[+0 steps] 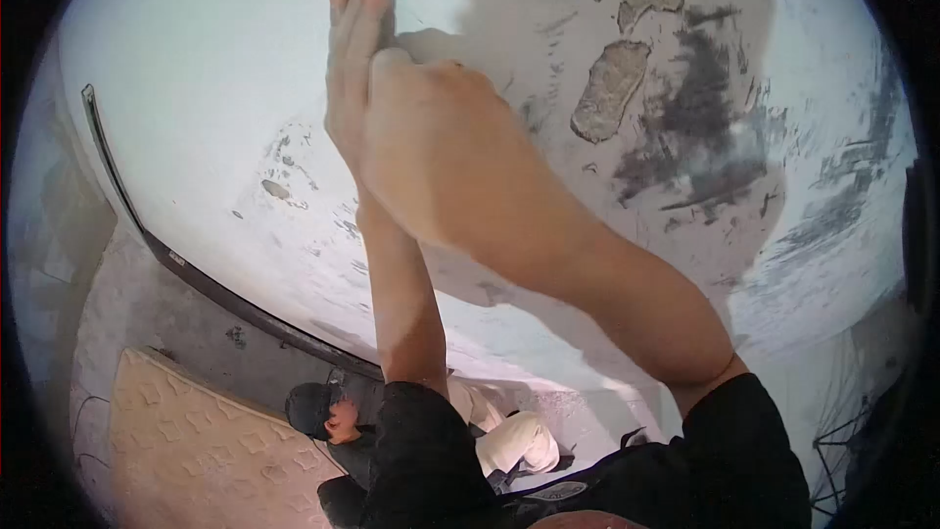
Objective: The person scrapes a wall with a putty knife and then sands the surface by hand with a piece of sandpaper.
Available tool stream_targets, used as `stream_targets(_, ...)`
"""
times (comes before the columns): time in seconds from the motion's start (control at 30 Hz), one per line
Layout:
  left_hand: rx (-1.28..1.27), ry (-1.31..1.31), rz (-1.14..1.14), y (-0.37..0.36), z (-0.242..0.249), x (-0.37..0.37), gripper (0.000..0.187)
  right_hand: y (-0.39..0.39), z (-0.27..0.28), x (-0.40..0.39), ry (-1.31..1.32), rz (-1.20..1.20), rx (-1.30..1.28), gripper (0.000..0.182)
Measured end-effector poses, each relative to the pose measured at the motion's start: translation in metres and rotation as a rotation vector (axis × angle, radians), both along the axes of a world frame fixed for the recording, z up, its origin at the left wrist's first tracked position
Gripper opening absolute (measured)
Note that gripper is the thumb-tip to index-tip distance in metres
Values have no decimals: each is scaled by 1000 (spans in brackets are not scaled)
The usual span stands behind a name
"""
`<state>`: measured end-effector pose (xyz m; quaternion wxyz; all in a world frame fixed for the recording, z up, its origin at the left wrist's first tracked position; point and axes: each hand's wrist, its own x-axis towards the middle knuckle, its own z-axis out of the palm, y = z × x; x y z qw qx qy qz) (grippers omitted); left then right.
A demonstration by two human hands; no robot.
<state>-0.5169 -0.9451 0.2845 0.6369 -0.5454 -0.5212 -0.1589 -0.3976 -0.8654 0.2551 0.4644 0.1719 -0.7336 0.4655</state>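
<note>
Nearest, the right hand (421,132) overlaps the left hand (345,98); its fingers are largely hidden, so whether it is closed or holding anything cannot be determined. The left hand is open, fingers extended upward. Directly behind both is the pale wall (215,69), marked by chipped patches (612,88) and dark scuffing (700,118); fingertip contact with it cannot be confirmed. A dark strip (230,299) follows the wall's lower edge. Farther off, a person (357,441) in a dark cap and light trousers is low down, near a beige quilted pad (196,431).
</note>
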Motion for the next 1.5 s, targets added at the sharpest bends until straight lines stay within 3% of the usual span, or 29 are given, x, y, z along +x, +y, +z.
stream_targets(0.17,-30,104,91,-4,5,-3,44,4,-1,-10,80,-103,83,15)
stream_targets(0.27,-23,27,-2,-5,-3,-2,45,5,-5,-5,34,-104,228,13)
stream_targets(0.37,-34,-11,84,-7,-6,8,46,11,-7,4,-29,-76,125,13)
stream_targets(0.43,-52,-33,169,-9,-1,19,45,9,-1,-8,96,-89,115,13)
stream_targets(0.57,-66,-71,93,-16,-25,5,46,1,-19,-14,207,-122,84,16)
stream_targets(0.7,-186,-297,346,-49,-66,42,69,9,-76,27,-179,58,82,16)
stream_targets(0.77,-151,-300,417,-88,-89,34,89,19,-108,48,-304,33,168,12)
stream_targets(0.83,-37,-386,668,-124,-116,40,97,35,-134,75,-434,125,170,13)
stream_targets(0.9,47,-634,884,-155,-147,59,104,58,-178,92,-458,254,276,18)
stream_targets(0.97,11,-917,925,-214,-235,70,105,78,-201,117,-873,469,200,22)
stream_targets(1.0,-134,-1233,1033,-230,-269,92,103,84,-226,125,-985,490,121,24)
stream_targets(1.03,-408,-1849,1209,-196,-230,128,92,85,-253,133,-1103,505,31,26)
stream_targets(1.07,-499,-1876,960,-220,-292,128,83,79,-271,142,-1103,503,51,26)
stream_targets(1.1,-493,-2115,634,-212,-309,135,74,73,-287,150,-1128,404,-150,27)
stream_targets(1.13,-591,-2072,372,-202,-316,142,66,67,-298,156,-1147,300,-350,32)
stream_targets(1.17,-529,-2087,126,-193,-338,146,59,61,-311,155,-1153,297,-332,32)
stream_targets(1.23,-488,-2033,-189,-165,-353,150,69,46,-332,149,-1205,245,-498,33)
stream_targets(1.27,-468,-1954,-311,-153,-361,151,74,42,-320,144,-1260,262,-360,32)
stream_targets(1.33,-503,-1897,-471,-144,-392,158,79,24,-328,133,-1215,375,-410,34)
stream_targets(1.4,-278,-2135,-753,-147,-439,166,87,4,-322,123,-1161,504,-305,38)
stream_targets(1.43,-381,-2161,-801,-142,-440,168,87,-6,-312,122,-1126,520,-219,37)
stream_targets(1.5,-133,-2265,-975,-132,-431,172,88,-24,-308,118,-1045,510,-117,42)
